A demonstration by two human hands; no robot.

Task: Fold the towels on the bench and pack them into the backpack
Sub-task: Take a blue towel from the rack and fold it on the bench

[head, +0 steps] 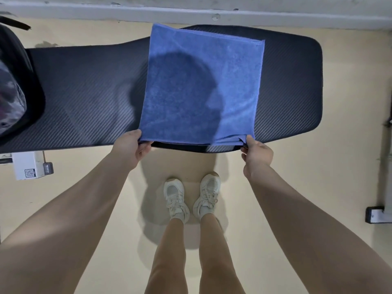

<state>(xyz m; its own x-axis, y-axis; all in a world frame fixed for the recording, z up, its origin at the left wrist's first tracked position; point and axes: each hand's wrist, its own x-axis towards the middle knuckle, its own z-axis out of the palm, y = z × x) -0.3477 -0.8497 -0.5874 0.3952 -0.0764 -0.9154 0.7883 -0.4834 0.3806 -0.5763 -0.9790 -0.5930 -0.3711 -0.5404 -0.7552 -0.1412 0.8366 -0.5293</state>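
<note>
- I see a soft blue square towel (201,85) lying flat across the long black padded bench (292,88).
- The towel's far edge hangs a little past the back side of the bench, and its near edge sits at the front side.
- My left hand (132,150) is pinched shut on the towel's near left corner.
- My right hand (255,153) is pinched shut on the near right corner, and the cloth bunches up a bit there.
- A round dark shadow falls on the middle of the towel.
- The black backpack (20,81) sits on the left end of the bench, well apart from the towel. Its mouth looks open, with something dark and patchy inside that I cannot make out.
- Two white sneakers (192,198) stand on the pale floor (307,170) just in front of the bench.
- A small white box (28,166) lies on the floor under the left part of the bench.
</note>
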